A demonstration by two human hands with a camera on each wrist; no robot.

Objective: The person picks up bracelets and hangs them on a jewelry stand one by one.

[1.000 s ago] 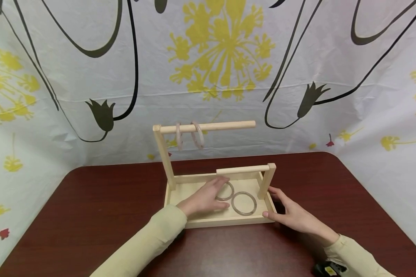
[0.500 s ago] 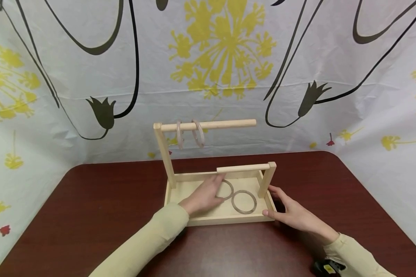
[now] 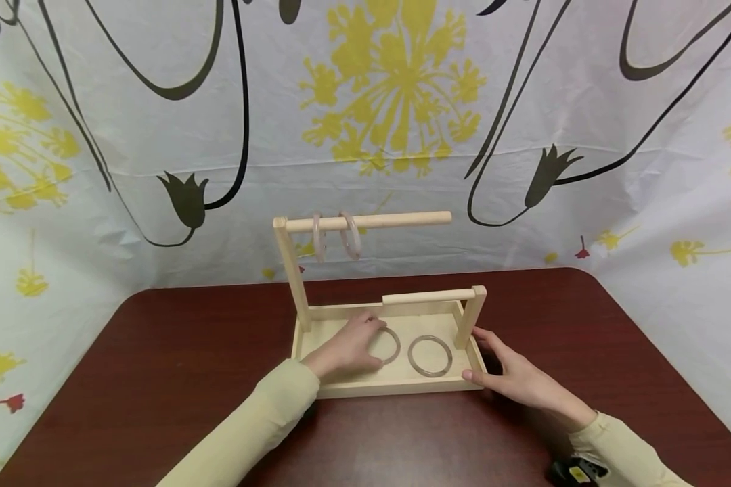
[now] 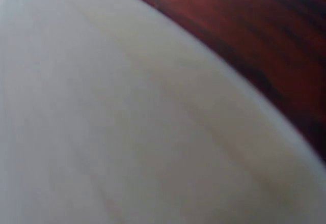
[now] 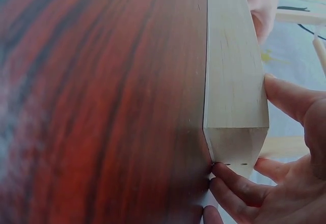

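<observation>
My left hand (image 3: 352, 343) is low in the wooden tray, its fingers and thumb curved round a greyish, see-through bangle (image 3: 398, 345); the hand hides the bangle's left part. A second bangle (image 3: 430, 356) lies flat on the tray floor to the right. My right hand (image 3: 518, 379) grips the right end of the tray (image 3: 402, 388). In the right wrist view, the thumb of that hand (image 5: 295, 94) lies on the tray's rim and the fingers are against its end wall. Two more bangles, one (image 3: 351, 237) beside another (image 3: 319, 238), hang from the taller wooden bar (image 3: 402, 220).
A shorter wooden bar (image 3: 429, 297) juts left from a post (image 3: 470, 318) at the tray's right end. The tall post (image 3: 292, 274) rises at the left. A patterned cloth (image 3: 365, 122) hangs behind the dark red table (image 3: 189, 379). A sleeve (image 4: 127, 107) fills most of the left wrist view.
The bangle under my left hand has slid left with the hand, away from the second bangle. My right hand keeps its hold on the tray.
</observation>
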